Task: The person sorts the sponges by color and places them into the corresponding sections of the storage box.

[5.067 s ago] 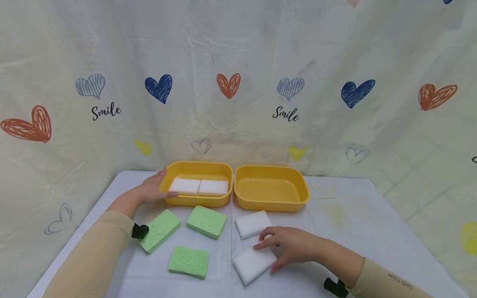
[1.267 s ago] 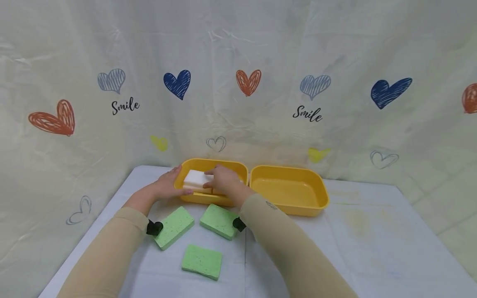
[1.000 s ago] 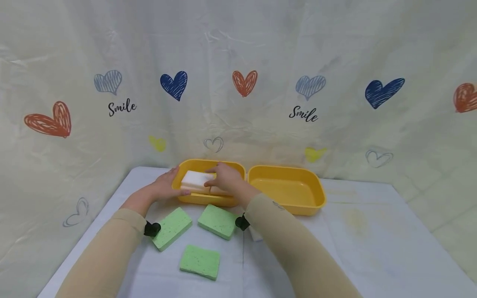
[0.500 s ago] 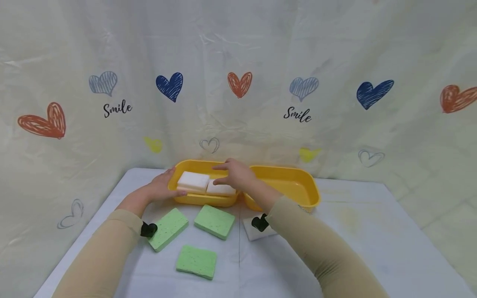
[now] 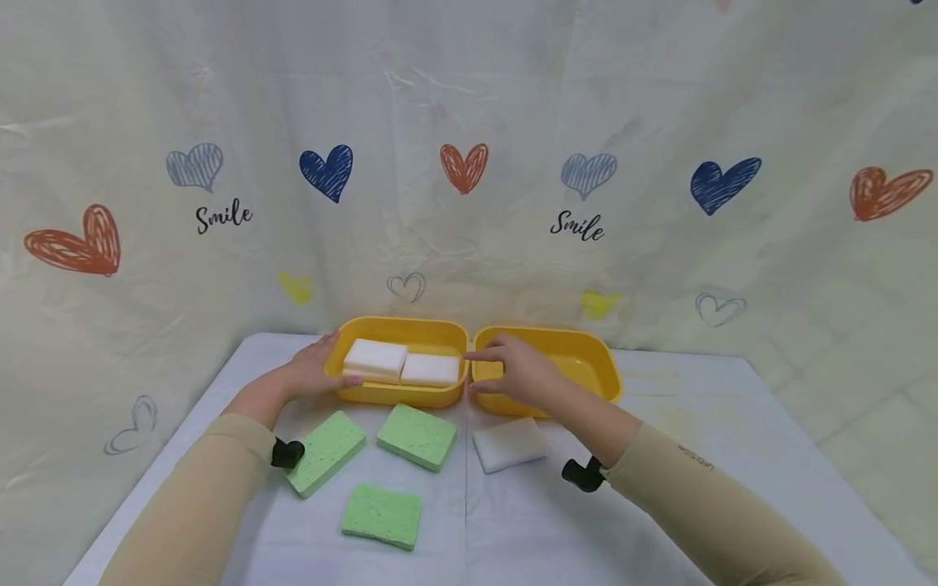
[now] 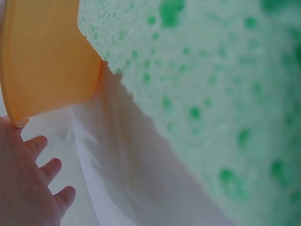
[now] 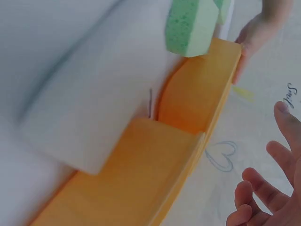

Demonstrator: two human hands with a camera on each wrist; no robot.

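Note:
My left hand [image 5: 311,370] holds the left end of the left yellow tray [image 5: 399,395], thumb at the front rim and fingers at the far left corner. In that tray lie white sponges: a taller pile [image 5: 375,358], apparently two stacked, beside a lower white sponge [image 5: 431,369]. My right hand [image 5: 523,373] hovers over the left part of the right yellow tray [image 5: 586,350], fingers apart and holding nothing. Its fingers are spread in the right wrist view too. Another white sponge [image 5: 510,444] lies on the table below this hand.
Three green sponges, a left one [image 5: 326,453], an upper one [image 5: 418,437] and a front one [image 5: 382,516], lie before the left tray. The table [image 5: 703,431] has a white cover. A curtain [image 5: 469,98] printed with hearts hangs behind the trays.
My right hand has put a white sponge onto the left one in the left tray, let go and drawn back right. My left hand has stayed on the tray.

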